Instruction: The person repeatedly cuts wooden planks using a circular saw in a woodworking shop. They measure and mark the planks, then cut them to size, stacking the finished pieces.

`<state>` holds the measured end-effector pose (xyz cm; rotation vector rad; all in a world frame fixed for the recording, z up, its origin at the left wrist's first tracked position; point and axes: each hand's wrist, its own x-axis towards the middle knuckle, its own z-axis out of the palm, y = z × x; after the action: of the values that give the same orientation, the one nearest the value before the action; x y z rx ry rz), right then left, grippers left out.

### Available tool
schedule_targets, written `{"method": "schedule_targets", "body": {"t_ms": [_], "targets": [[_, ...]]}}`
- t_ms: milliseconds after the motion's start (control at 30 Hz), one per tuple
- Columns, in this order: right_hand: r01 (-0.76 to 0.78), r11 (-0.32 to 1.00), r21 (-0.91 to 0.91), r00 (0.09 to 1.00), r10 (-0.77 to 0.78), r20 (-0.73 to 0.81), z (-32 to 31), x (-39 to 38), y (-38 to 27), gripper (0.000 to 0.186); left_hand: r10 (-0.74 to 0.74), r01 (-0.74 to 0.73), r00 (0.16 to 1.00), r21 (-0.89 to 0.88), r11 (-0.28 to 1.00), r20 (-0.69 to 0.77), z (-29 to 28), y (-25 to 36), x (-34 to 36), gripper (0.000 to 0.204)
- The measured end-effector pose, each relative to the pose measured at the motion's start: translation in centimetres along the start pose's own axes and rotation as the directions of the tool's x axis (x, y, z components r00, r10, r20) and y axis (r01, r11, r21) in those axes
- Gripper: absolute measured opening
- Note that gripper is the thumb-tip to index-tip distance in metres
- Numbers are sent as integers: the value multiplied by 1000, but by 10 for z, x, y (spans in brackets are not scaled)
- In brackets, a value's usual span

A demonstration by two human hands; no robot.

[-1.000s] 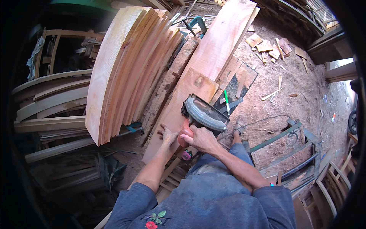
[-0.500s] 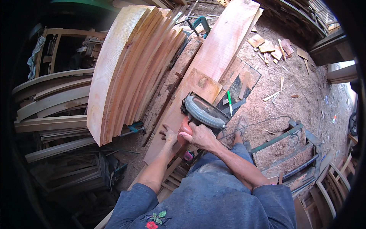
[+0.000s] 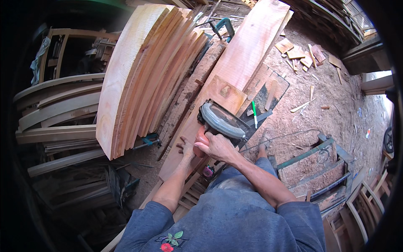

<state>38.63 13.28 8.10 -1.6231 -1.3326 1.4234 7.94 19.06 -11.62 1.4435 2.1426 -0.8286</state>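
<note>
My right hand (image 3: 215,148) is wrapped round the red handle of a circular saw (image 3: 222,122) with a grey guard, which sits on a reddish board (image 3: 174,161). Beside it, my left hand (image 3: 184,147) lies on the board with its fingers spread, just left of the saw handle. Beyond the saw, a squarish wooden piece (image 3: 220,90) lies on a long plank (image 3: 256,33) running away from me. A green pen-like stick (image 3: 254,111) rests to the saw's right on a dark, dusty panel.
Stacked curved boards (image 3: 130,80) stand at the left, with more lumber (image 3: 54,109) beyond. A teal clamp (image 3: 222,25) is at the far end. Offcuts (image 3: 296,52) lie on the sawdust-covered floor at the right, near a metal frame (image 3: 310,155). A cable trails from the saw.
The saw and my right hand have moved slightly forward, away from me, along the board. My left hand stays on the board, and the view has shifted a little.
</note>
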Motion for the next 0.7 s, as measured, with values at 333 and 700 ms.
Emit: {"method": "schedule_targets", "body": {"t_ms": [333,700], "targets": [[26,999,21,999,-25,-30,0,13,-8,68,204,-189,979,279,941,-25,39,-23,36,99],[26,999,36,1000,-26,-10,2,32,-18,69,350,-291,937,578,763,10,55,-38,62,88]]}}
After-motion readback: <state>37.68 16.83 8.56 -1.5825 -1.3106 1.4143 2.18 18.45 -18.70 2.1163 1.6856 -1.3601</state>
